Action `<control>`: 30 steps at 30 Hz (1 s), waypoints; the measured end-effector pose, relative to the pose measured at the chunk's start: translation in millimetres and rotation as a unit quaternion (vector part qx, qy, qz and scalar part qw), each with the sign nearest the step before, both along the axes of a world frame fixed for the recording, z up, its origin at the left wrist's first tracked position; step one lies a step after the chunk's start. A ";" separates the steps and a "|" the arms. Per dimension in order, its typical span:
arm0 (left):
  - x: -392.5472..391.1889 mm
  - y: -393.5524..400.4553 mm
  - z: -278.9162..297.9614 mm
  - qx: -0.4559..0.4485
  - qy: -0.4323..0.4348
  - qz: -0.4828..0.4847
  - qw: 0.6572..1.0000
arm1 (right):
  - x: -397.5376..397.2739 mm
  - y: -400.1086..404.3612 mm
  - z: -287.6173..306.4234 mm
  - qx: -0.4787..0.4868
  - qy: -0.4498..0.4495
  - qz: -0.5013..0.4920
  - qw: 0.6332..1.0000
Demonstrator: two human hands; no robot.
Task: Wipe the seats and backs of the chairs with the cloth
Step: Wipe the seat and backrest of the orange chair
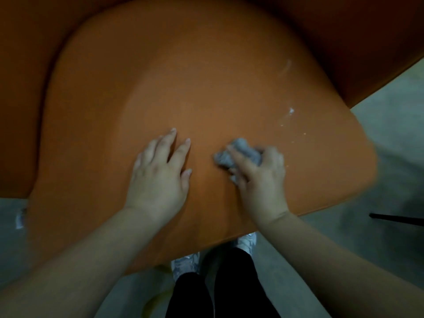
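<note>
An orange moulded chair fills the view, its seat [195,88] spread out below me and its back [34,65] curving up at the left and top. My left hand [160,173] lies flat on the seat near the front, fingers apart, holding nothing. Just to its right, my right hand [259,177] presses a crumpled grey cloth [238,152] against the seat. White smears and specks [290,111] mark the seat's right side, beyond the cloth.
Grey floor [390,145] shows to the right and lower left of the chair. A thin black rod [397,219] lies at the right edge. My dark-trousered legs [218,288] and pale shoes [185,262] stand at the seat's front edge.
</note>
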State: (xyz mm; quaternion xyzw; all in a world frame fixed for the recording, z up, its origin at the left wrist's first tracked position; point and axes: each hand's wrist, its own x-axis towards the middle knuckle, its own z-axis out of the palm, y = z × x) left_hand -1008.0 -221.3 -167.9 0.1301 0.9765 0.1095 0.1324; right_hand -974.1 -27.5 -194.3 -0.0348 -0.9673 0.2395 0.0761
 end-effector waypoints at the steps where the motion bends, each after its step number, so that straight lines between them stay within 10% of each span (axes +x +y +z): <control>1: -4.2 12.1 -0.2 0.005 -0.001 -0.008 1.000 | 4.0 7.8 0.2 0.017 -0.002 0.040 0.999; 10: -38.3 74.3 -9.4 0.018 0.002 -0.003 1.000 | -31.7 85.2 -2.1 -0.017 0.018 -0.200 0.979; 16: -53.7 80.7 -9.0 0.018 0.002 0.008 1.000 | -32.4 80.8 4.6 0.010 0.012 0.012 1.000; 21: -74.6 88.3 -9.8 0.035 0.009 0.023 0.999 | -100.9 110.6 0.8 -0.015 0.005 -0.257 0.966; 26: -93.4 93.4 -10.8 0.038 0.017 0.037 0.998 | -71.4 82.8 6.7 -0.019 0.001 0.025 1.000; 30: -102.2 96.3 -12.6 0.033 0.015 0.036 0.999 | -122.5 109.3 4.2 0.002 0.006 -0.041 0.999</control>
